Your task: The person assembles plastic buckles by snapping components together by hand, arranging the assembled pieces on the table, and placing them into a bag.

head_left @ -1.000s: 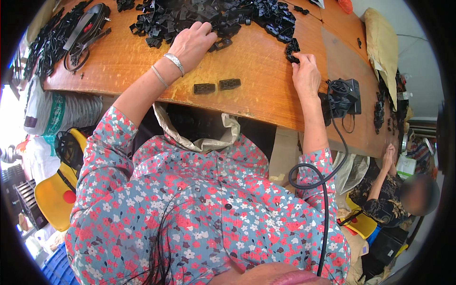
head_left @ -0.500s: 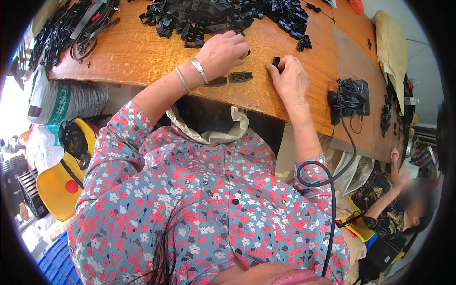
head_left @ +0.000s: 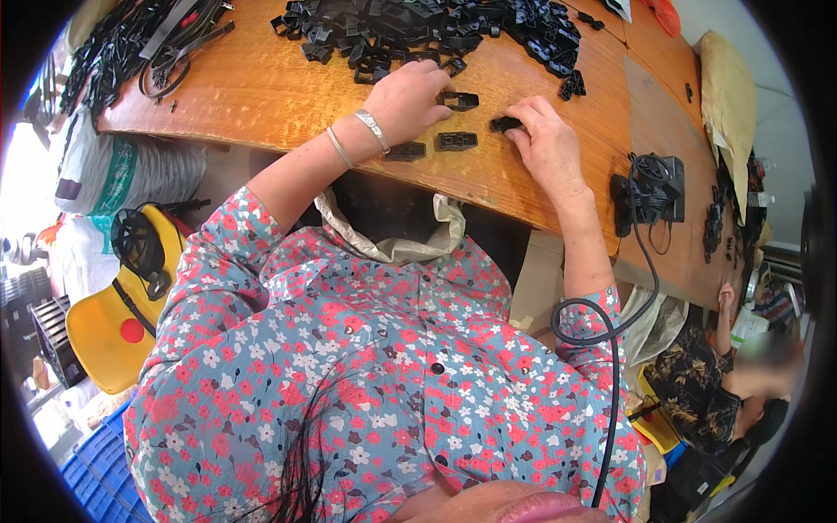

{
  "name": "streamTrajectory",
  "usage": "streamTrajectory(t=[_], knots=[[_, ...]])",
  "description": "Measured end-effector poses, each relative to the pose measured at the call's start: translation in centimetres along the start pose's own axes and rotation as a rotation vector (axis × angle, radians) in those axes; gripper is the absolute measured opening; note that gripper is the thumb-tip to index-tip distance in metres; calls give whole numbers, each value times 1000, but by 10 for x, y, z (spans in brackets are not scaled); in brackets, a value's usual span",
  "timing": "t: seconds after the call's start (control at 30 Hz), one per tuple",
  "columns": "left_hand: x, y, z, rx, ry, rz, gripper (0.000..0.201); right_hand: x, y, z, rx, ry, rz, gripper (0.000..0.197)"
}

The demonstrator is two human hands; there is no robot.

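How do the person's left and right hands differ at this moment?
The left hand has two silvery bands at its wrist; the right hand has none. The left hand's fingers point rightward, the right hand's leftward. The left hand is close to the heap of black parts; the right hand is farther from it. Both pinch a black plastic piece over the wooden table.

1. The left forearm (head_left: 301, 174) slanted up and rightward.
2. The left hand (head_left: 406, 103) was palm-down, its fingers (head_left: 434, 77) bent.
3. The right forearm (head_left: 588, 248) rose nearly upright.
4. The right hand (head_left: 551, 150) leaned leftward, thumb (head_left: 520, 139) and fingertips pinching.
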State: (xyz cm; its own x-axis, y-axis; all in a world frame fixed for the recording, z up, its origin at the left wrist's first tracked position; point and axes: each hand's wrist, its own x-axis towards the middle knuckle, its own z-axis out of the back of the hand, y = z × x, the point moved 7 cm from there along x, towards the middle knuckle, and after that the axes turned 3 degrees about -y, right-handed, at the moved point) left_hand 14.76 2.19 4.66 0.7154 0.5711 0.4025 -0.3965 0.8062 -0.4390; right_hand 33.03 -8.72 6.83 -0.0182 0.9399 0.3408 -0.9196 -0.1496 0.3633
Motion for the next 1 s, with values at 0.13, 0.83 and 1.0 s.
streamTrajectory(t=[0.13, 0.83, 1.0], knots=[[-2, 3, -2, -65, 34, 65, 30, 9, 11, -3, 122, -70, -118, 26], [1, 11, 13, -393, 74, 260, 23, 27, 54, -20, 104, -146, 65, 26], [10, 12, -2, -222, 128, 247, 25, 16, 47, -25, 85, -197, 99, 26]])
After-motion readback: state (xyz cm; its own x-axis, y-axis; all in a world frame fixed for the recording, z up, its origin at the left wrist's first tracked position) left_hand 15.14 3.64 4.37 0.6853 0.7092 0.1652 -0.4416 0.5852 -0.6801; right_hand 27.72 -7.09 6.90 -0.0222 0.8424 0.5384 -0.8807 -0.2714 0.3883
